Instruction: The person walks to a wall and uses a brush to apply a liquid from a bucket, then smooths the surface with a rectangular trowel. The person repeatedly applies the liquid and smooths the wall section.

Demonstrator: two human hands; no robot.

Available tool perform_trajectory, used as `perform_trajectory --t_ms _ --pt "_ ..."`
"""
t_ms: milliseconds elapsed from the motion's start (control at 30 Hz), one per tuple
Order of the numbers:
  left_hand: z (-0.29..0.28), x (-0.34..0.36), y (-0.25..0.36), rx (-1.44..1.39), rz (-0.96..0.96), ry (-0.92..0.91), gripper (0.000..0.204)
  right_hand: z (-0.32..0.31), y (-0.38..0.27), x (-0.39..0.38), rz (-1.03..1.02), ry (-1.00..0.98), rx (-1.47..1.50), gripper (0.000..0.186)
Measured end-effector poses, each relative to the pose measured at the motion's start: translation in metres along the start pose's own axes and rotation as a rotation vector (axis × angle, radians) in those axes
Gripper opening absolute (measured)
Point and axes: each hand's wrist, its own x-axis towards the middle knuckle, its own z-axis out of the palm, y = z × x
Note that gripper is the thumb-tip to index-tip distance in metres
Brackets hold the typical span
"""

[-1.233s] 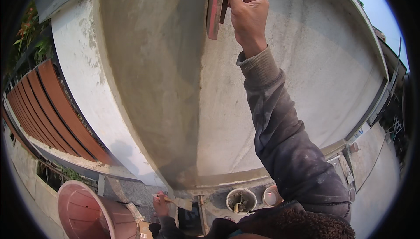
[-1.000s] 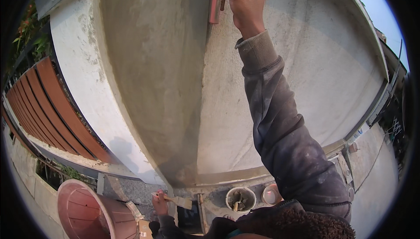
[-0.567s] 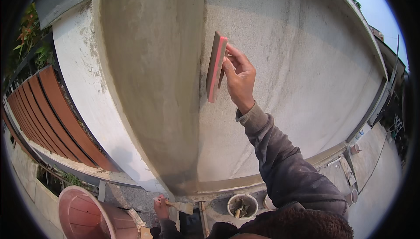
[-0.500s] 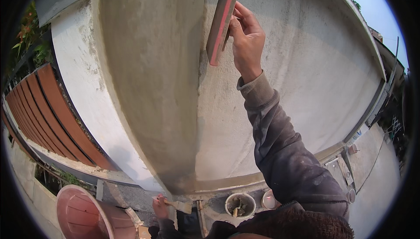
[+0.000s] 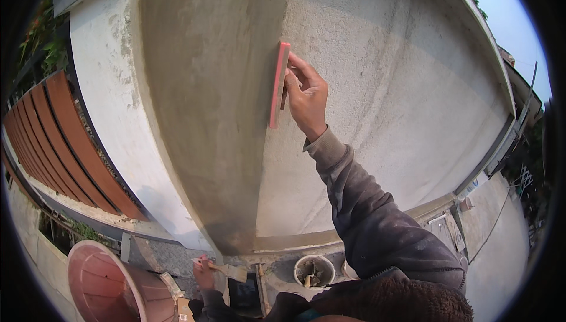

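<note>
My right hand (image 5: 308, 99) grips a flat rectangular float (image 5: 279, 83) with a pink edge and a grey face, held upright at the boundary between a darker, smoother band of grey plaster (image 5: 206, 98) and the lighter, rough wall (image 5: 383, 116). Its fingers curl round the handle at the back, which is partly hidden. Low in the view, my left hand (image 5: 203, 276) is closed on a paintbrush (image 5: 236, 272) with broad pale bristles, pointing right, beside a large faded red tub (image 5: 154, 289).
A white pillar (image 5: 115, 104) and brown slatted fence (image 5: 76, 157) stand left. Along the wall's foot are a bucket (image 5: 314, 258) holding grey mix and a tool, a partly hidden second container, and a dark opening (image 5: 243, 295). A concrete path (image 5: 495, 233) runs at the right.
From high at the top, my right hand has moved the float down, up again, then down and slightly left. My left hand still holds the brush low in the view.
</note>
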Motion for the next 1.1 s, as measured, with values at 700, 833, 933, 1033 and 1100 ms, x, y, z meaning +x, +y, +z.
perform_trajectory --t_ms 700,833,933,1033,1100 --pt "0.063 -0.004 0.027 -0.68 -0.257 -0.181 0.025 0.0 -0.145 0.173 -0.854 -0.001 -0.668 0.026" --pt "0.098 0.005 0.021 -0.651 -0.252 -0.255 0.029 -0.015 -0.165 0.228 -0.958 -0.158 -0.931 0.021" --pt "0.1 0.011 0.018 -0.666 -0.228 -0.233 0.03 -0.013 -0.161 0.211 -1.056 -0.145 -1.018 0.017" --pt "0.046 0.022 0.026 -0.643 -0.138 -0.102 0.031 0.02 -0.076 0.115 -1.115 -0.188 -0.928 0.02" --pt "0.066 0.021 0.025 -0.667 -0.152 -0.158 0.031 0.003 -0.04 -0.009 -0.992 -0.533 -0.923 0.022"
